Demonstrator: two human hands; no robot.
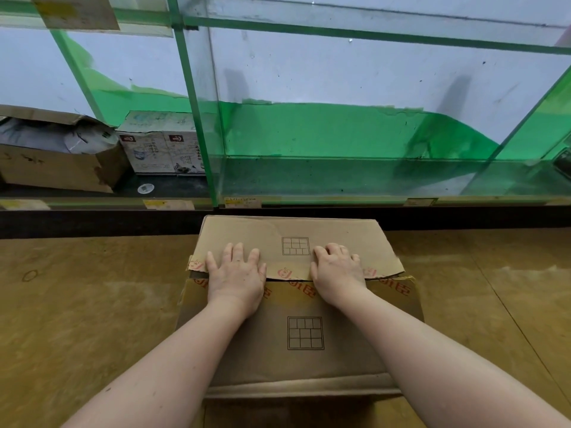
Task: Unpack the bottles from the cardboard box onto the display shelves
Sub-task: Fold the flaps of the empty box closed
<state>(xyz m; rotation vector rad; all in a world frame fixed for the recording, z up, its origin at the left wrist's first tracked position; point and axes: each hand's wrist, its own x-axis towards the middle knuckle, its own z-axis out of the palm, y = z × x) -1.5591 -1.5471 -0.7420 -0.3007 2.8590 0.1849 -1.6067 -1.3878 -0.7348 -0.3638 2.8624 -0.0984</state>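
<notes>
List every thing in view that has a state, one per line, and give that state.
cardboard box: closed, top flaps still down, on the floor
left hand: fingers spread flat on the flaps
right hand: fingers curled at the far flap's edge
glass display shelf: nothing on it ahead
brown carton: open, on the left shelf
white printed box: closed, beside it

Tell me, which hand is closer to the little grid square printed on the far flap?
Right. The right hand lies just beside the grid square, its fingertips almost touching the square's right edge. The left hand rests on the same flap, farther off to the square's left.
</notes>
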